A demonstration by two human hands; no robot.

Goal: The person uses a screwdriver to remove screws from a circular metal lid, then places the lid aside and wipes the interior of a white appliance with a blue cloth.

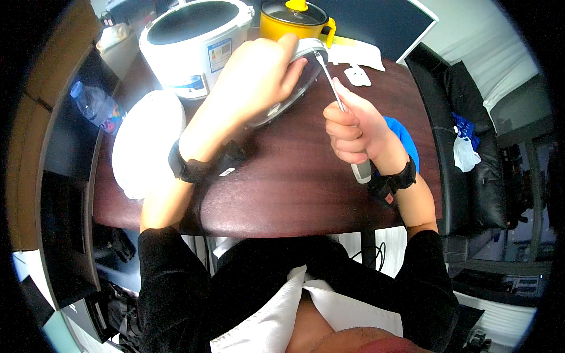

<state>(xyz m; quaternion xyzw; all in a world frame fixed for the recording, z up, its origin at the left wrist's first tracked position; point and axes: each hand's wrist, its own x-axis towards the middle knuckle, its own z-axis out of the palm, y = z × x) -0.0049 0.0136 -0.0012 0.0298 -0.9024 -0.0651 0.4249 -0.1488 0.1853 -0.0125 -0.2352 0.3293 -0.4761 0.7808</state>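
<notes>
Brown surface, left hand reaching forward, grip closed on clear lid, right hand thumb-up, grip wrapped around screwdriver

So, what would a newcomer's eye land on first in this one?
Probably the screwdriver in the right grip, just right of centre, its tip at or very near the edge of the clear lid that the left grip holds. Next would come the bright yellow pot at the top of the picture, then the large white cooker-like pot to its left, standing open.
</notes>
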